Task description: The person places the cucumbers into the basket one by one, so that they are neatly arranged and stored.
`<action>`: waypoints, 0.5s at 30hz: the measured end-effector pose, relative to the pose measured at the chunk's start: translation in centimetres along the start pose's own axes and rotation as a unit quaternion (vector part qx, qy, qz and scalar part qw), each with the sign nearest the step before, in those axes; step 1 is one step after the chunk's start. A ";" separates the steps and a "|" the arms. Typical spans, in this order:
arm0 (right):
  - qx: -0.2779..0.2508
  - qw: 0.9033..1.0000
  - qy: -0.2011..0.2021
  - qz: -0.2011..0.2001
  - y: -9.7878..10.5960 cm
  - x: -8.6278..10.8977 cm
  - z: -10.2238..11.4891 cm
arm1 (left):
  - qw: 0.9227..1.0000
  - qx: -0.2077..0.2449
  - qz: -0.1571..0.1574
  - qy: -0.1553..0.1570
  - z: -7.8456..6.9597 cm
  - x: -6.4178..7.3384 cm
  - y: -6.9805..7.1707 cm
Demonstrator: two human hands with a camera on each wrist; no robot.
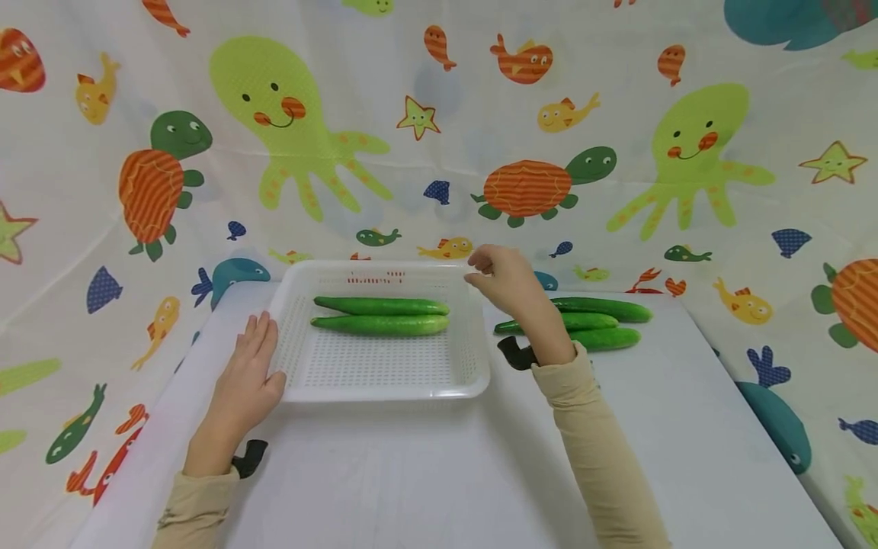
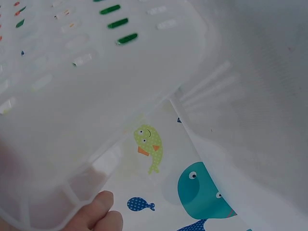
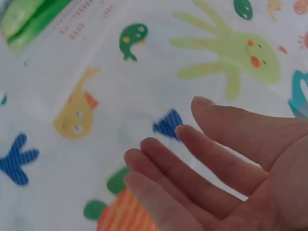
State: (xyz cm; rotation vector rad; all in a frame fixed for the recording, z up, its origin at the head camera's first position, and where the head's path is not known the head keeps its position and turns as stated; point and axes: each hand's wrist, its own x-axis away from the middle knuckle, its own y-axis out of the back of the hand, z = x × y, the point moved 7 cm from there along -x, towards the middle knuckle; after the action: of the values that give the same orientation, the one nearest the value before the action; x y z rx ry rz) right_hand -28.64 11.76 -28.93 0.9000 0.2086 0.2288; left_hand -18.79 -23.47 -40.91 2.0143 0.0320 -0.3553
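Two green cucumbers point(image 1: 380, 325) lie side by side in a white plastic basket point(image 1: 377, 395) with a slotted floor and walls. Along the basket's left side rests my left hand point(image 1: 243, 377), its fingers extended against the rim; in the left wrist view, fingertips point(image 2: 98, 209) show beside the basket's edge. My right hand point(image 1: 507, 282) hovers by the back right corner of the basket, holding nothing. Its fingers point(image 3: 178, 173) are loosely bent, with the thumb apart from them. Behind the right wrist, three more cucumbers point(image 1: 607, 339) lie on the table, partly hidden by the arm.
The white table point(image 1: 384, 488) extends in front of the basket and to both sides. A patterned cloth point(image 1: 439, 152) with sea animals hangs behind it and along the sides. Each wrist carries a black strap mount point(image 1: 516, 354).
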 end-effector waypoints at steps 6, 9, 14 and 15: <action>-0.065 0.991 0.086 -0.077 4.8 3.5 -2.1 | 1.000 0.003 0.001 -0.001 0.1 0.0 0.0; -0.128 0.980 0.117 -0.101 7.2 5.6 -4.4 | 1.000 0.006 0.000 -0.003 0.0 -0.1 0.0; -0.259 0.940 0.143 -0.170 10.3 8.7 -9.2 | 1.000 0.006 0.002 -0.004 -0.1 -0.1 0.0; -0.286 0.928 0.145 -0.187 10.7 9.2 -10.4 | 1.000 0.005 0.002 -0.004 -0.1 -0.1 0.0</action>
State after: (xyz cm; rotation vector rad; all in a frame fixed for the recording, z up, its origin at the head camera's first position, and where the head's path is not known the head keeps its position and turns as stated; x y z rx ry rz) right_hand -23.85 28.54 -27.50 0.2290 0.5518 0.0567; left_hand -18.85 -23.41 -40.88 2.0226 0.0207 -0.3612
